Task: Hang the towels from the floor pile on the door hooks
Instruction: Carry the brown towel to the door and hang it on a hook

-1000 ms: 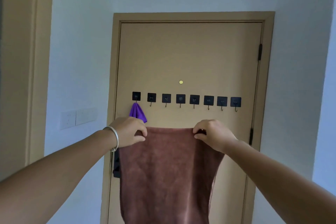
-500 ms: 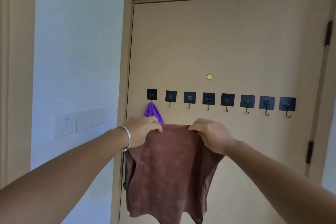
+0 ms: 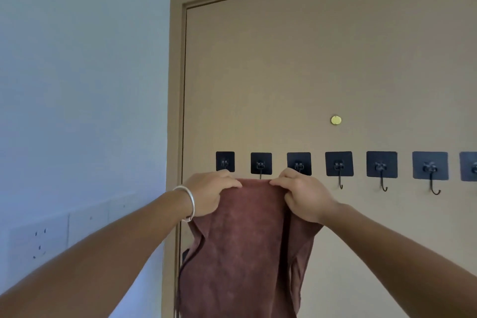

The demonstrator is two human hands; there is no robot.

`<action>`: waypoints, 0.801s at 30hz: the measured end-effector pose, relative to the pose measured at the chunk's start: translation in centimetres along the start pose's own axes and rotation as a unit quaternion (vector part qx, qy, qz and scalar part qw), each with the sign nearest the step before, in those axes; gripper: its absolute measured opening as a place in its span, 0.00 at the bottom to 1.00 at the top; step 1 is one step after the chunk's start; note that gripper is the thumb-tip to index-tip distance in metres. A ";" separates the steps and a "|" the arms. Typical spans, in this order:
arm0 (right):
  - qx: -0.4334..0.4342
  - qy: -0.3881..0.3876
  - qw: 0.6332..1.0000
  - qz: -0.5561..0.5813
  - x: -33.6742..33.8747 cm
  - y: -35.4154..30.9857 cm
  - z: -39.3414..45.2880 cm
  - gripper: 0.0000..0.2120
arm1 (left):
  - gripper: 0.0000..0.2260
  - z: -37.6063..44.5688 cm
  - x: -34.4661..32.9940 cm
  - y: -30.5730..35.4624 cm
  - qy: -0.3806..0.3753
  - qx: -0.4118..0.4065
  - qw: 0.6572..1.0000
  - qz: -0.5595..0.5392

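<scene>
A brown towel [image 3: 247,240] hangs down in front of the tan door [image 3: 309,72]. My left hand [image 3: 209,193] and my right hand [image 3: 302,196] each pinch its top edge, close together, just below the second hook [image 3: 261,163] of a row of black square adhesive hooks. The towel's top edge covers that hook's tip. The first hook [image 3: 225,161] and third hook [image 3: 299,163] are partly hidden behind my hands. The purple towel seen earlier on the first hook is hidden now.
More bare hooks [image 3: 382,166] run to the right along the door. A small brass disc [image 3: 335,120] sits above them. White wall sockets [image 3: 38,239] are on the wall to the left of the door frame [image 3: 175,111].
I have come closer to the door and raised the brown towel up to the second hook. My hands have drawn closer together along its top edge. The purple towel is now hidden.
</scene>
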State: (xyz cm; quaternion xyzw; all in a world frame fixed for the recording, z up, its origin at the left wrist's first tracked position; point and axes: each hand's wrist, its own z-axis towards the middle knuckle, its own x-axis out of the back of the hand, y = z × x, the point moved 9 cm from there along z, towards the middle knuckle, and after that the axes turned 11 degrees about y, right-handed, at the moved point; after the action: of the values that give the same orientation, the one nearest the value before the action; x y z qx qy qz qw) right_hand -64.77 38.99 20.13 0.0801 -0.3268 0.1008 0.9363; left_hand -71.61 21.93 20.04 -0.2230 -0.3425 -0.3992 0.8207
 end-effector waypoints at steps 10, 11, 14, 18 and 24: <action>-0.054 0.040 0.992 -0.105 -2.9 5.0 5.4 0.23 | 0.28 7.3 -5.0 -3.1 0.013 0.001 1.000 0.027; -0.054 0.039 0.990 -0.126 -3.2 5.1 5.6 0.22 | 0.28 7.8 -5.5 -3.3 0.015 -0.003 0.999 0.035; -0.055 0.015 0.975 -0.214 -4.4 5.3 5.9 0.20 | 0.28 9.0 -7.2 -4.0 0.019 -0.011 0.998 0.063; -0.047 -0.005 0.964 -0.262 -6.2 5.4 5.5 0.18 | 0.27 9.2 -9.3 -4.4 0.030 -0.033 0.996 0.074; 0.013 0.015 0.937 -0.348 -7.4 3.3 4.1 0.13 | 0.20 8.4 -11.4 -4.0 0.047 -0.044 0.995 0.072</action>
State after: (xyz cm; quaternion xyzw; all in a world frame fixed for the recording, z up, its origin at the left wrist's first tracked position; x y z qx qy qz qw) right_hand -73.71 40.30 18.97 0.1994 -0.2626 -0.2264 0.9165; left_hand -83.17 30.71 17.55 -0.2643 -0.2690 -0.3643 0.8515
